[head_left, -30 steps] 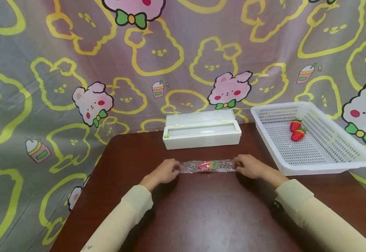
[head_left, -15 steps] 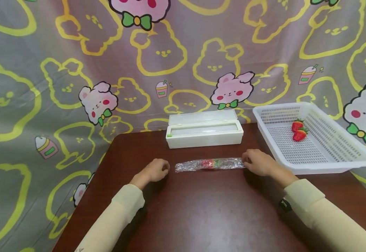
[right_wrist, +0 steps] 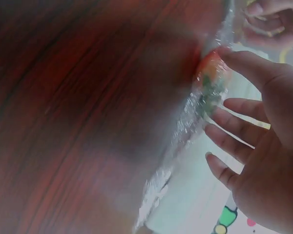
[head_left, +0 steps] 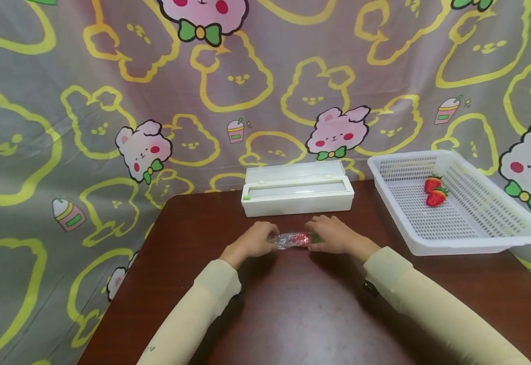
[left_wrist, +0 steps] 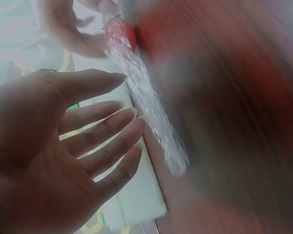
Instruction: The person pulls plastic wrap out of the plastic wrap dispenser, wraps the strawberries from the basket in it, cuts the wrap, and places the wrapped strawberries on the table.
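Observation:
A strawberry (head_left: pixel 301 239) wrapped in a long strip of clear cling film (left_wrist: pixel 154 117) lies on the table in front of me. My left hand (head_left: pixel 259 238) is at the left part of the strip; the left wrist view shows its thumb and fingers extended beside the film. My right hand (head_left: pixel 333 234) reaches over the leafy end and hides the film's right part in the head view. In the right wrist view its thumb tip is right at the strawberry (right_wrist: pixel 214 68), with relaxed, spread fingers along the film's other side.
Behind the hands stands a white cling film dispenser box (head_left: pixel 298 204) with its lid (head_left: pixel 294 171) raised. At right a white perforated basket (head_left: pixel 480 244) holds two strawberries (head_left: pixel 436 197). A patterned curtain (head_left: pixel 265 81) hangs behind the dark wooden table (head_left: pixel 288 309).
Both hands held the film's ends at first. The left hand let go and moved left, then both hands came inward toward the strawberry, the right one leaving the film's right end.

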Demonstrator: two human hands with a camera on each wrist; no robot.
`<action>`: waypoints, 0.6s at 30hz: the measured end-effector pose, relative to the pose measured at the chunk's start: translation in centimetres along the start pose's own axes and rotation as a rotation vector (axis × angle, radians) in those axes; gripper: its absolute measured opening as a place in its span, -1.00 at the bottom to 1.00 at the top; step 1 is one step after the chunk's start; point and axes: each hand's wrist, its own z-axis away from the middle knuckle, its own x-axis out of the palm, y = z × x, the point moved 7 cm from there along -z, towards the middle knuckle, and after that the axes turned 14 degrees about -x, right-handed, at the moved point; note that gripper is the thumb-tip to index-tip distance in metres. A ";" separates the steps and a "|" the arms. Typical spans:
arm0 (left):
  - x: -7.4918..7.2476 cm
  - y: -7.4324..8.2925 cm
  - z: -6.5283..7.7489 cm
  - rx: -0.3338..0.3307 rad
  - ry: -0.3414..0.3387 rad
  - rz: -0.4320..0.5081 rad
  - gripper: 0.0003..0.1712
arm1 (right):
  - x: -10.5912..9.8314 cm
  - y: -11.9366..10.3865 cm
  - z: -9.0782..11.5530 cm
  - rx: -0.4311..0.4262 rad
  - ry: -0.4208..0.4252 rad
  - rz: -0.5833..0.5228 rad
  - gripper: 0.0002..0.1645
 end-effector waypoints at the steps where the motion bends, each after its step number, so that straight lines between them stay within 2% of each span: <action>1: 0.2 0.3 -0.3 -0.011 -0.007 0.003 -0.60 | 0.3 0.0 -0.3 0.004 -0.014 0.002 -0.36; 5: 1.1 0.9 -1.2 -0.058 -0.058 0.040 -0.33 | 1.4 0.1 -1.0 0.035 -0.063 0.014 -0.43; 8: 1.7 1.4 -1.4 -0.080 -0.107 0.081 -0.13 | 1.7 0.0 -0.8 0.034 -0.064 0.045 -0.47; 11: 2.0 1.6 -1.5 -0.108 -0.142 0.112 0.00 | 1.5 -0.6 -0.6 -0.018 -0.010 0.103 -0.47; 14: 1.9 1.6 -1.5 -0.136 -0.142 0.132 0.05 | 0.9 -1.4 -0.5 -0.086 0.071 0.167 -0.46; 18: 1.7 1.6 -1.4 -0.139 -0.118 0.130 -0.03 | 0.2 -2.1 -0.1 -0.123 0.140 0.205 -0.43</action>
